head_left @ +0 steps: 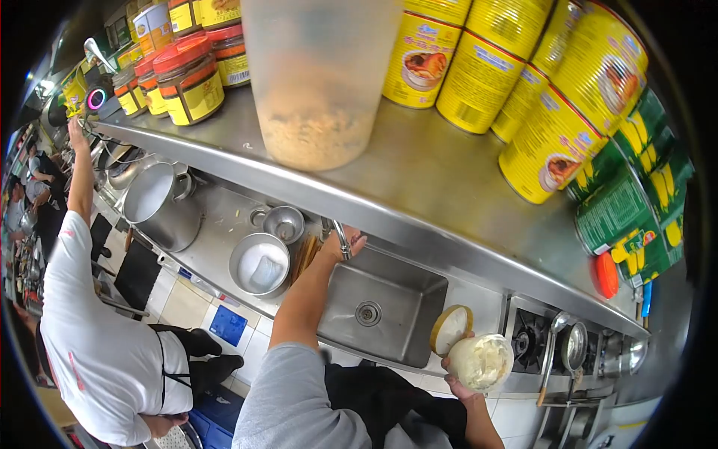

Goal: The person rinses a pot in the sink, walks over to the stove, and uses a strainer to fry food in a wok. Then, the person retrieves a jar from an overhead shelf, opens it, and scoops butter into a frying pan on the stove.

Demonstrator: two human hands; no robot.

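My left hand (pixel 345 241) is at the faucet (pixel 342 243) on the back edge of the steel sink (pixel 381 299); the fingers are partly hidden by the faucet. On the right, my right hand (pixel 462 383) holds a round tub (pixel 481 363) from below, with a pale creamy substance visible in it. A round lid (pixel 452 330) with a yellow rim stands just beside the tub, near the sink's right edge.
A co-worker in a white shirt (pixel 105 322) stands at the left. Left of the sink are a metal bowl (pixel 259 263) and a large pot (pixel 161 206). A steel shelf (pixel 419 179) with jars and cans runs above; a stove (pixel 527 337) is at right.
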